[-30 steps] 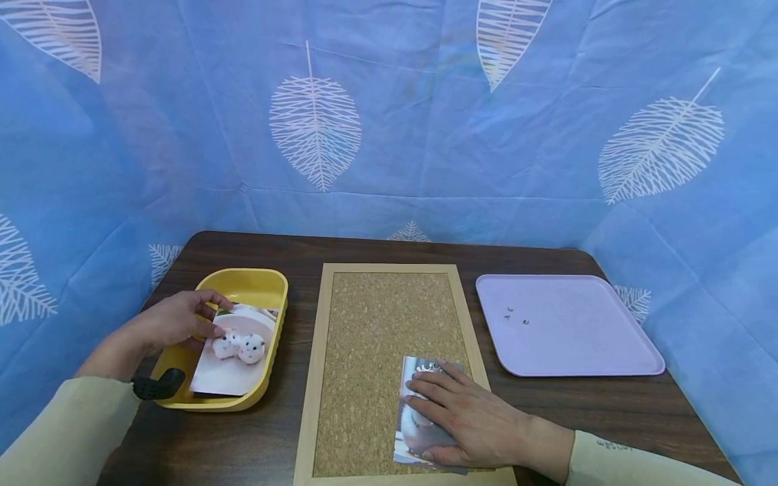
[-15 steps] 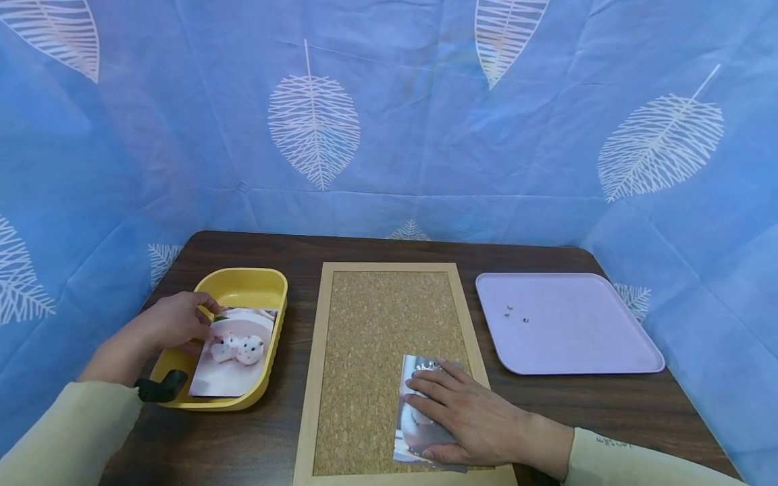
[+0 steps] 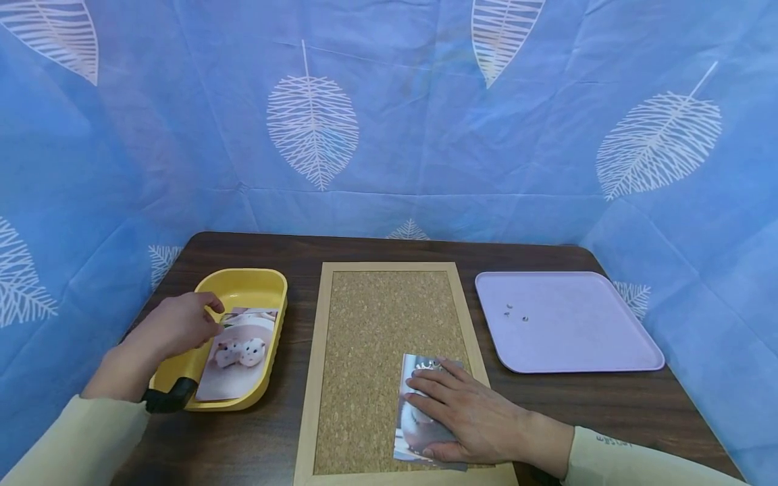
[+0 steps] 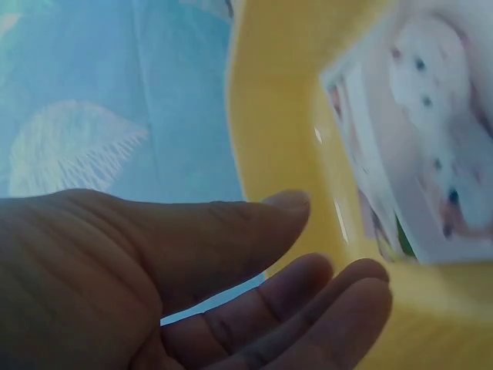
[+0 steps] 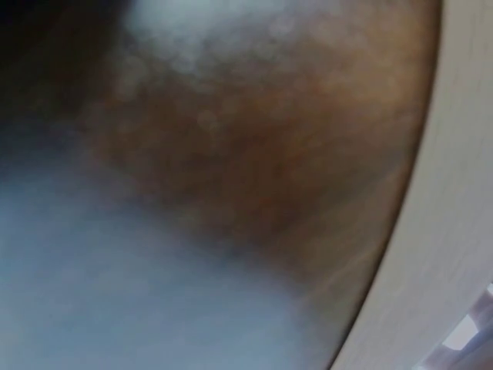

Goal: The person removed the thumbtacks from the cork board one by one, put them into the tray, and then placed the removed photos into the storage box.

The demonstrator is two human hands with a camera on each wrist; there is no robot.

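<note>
My left hand (image 3: 179, 326) is over the left side of a yellow tray (image 3: 254, 278). In the left wrist view, the thumb and loosely bent fingers (image 4: 350, 304) stand apart with nothing between them, off the edge of a photo (image 4: 454, 139). That photo (image 3: 234, 378), of two spotted white figures on a pale plate, lies in the tray with another print edge showing under it. My right hand (image 3: 471, 418) rests flat on a second photo (image 3: 408, 422), at the lower right of a corkboard (image 3: 365, 351). Most of this second photo's picture is hidden beneath the palm.
A lilac tray (image 3: 583, 331) stands right of the corkboard, with several small metal pieces (image 3: 516, 313) near its left side. The dark wooden table (image 3: 292, 432) reaches back to a blue leaf-patterned cloth (image 3: 413, 135).
In the yellow tray, the top photo has shifted down and then slightly right, and my left hand has come off its edge. My right hand stays on its photo.
</note>
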